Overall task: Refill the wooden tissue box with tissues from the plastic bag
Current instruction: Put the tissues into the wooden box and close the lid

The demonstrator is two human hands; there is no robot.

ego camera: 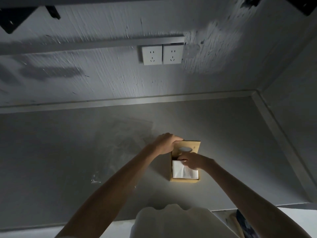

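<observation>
A wooden tissue box [185, 180] lies on the grey counter, right of centre. Its sliding lid [194, 146], with an oval hole, covers the far half. A white stack of tissues [183, 172] fills the near, uncovered half. My left hand [167, 143] grips the lid's far left corner. My right hand [193, 160] rests on the tissues at the lid's near edge, fingertips pressing them down. A clear plastic bag [127, 133] lies flat and faint on the counter behind and left of the box.
The grey counter [68, 160] runs to a wall with two white sockets [162, 54]. A raised edge [281, 140] borders the counter on the right. Black brackets [15, 18] hang at the top left. My pale shirt [173, 220] fills the bottom.
</observation>
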